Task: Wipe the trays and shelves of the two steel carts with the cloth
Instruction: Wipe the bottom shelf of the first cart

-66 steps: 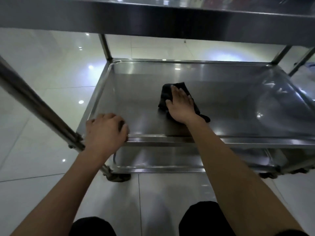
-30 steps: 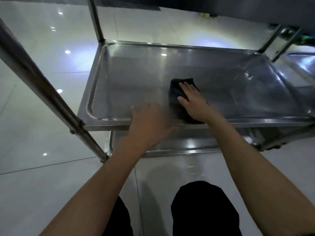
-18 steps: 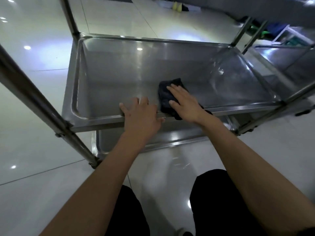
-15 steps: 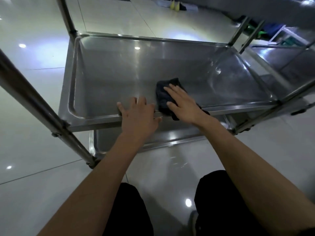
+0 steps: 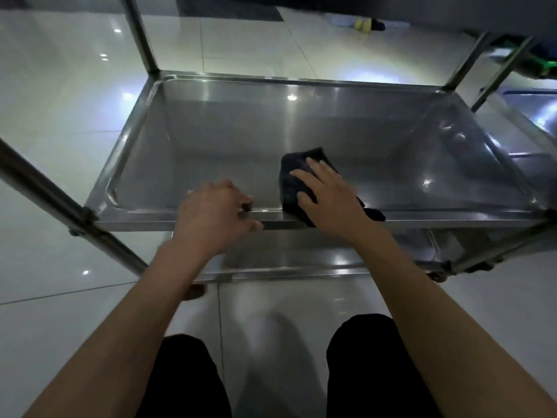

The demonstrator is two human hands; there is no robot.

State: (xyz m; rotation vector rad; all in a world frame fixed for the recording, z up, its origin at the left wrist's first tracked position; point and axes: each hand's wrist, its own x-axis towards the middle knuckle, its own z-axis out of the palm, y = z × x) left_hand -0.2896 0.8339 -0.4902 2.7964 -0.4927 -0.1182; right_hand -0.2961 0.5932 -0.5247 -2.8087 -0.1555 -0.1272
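Observation:
A steel cart's middle tray [image 5: 211,140] lies below me, shallow and shiny. A dark folded cloth [image 5: 291,188] drapes over the tray's near rim, partly inside the tray. My right hand [image 5: 328,194] presses flat on the cloth with straight fingers. My left hand [image 5: 215,215] grips the near rim of the tray just left of the cloth, fingers curled over the edge. A lower shelf [image 5: 301,257] shows under the rim.
Slanted steel posts [image 5: 60,203] frame the cart at left and right. A second steel cart [image 5: 530,113] stands at the far right. Glossy white floor tiles surround the cart. My knees in dark trousers [image 5: 373,372] are at the bottom.
My left hand left the tray's front left corner and now grips the near rim beside the cloth. My right hand drew the cloth back from the tray floor onto the near rim.

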